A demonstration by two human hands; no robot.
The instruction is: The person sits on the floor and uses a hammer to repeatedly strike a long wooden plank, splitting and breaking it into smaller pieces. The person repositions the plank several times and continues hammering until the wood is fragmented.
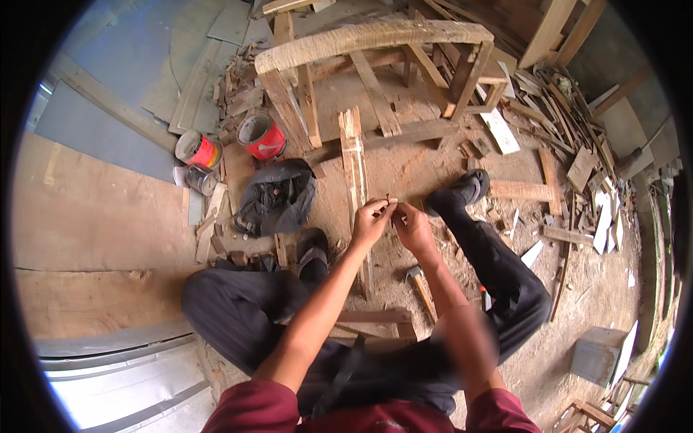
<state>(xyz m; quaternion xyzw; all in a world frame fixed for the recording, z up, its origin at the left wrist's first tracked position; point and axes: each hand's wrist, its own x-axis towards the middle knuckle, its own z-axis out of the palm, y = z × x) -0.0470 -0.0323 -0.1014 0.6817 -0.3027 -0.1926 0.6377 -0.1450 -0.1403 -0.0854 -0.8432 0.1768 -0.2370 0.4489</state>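
In front of me, my left hand (369,224) and my right hand (413,228) meet with their fingertips pinched together. A small, thin dark piece (388,196) sticks up between them, too small to name for certain. Below the fingers lies a long, rough wooden beam (354,155), splintered at its far end and running back toward my lap. A hammer (421,287) with a wooden handle rests on the ground below my right forearm.
Beyond the beam stands a wooden frame (375,35) with a curved top rail. Red cans (263,141) and a black bag (278,198) are at the left. Wood scraps (570,119) pile up at the right, and a metal box (598,353) sits at lower right.
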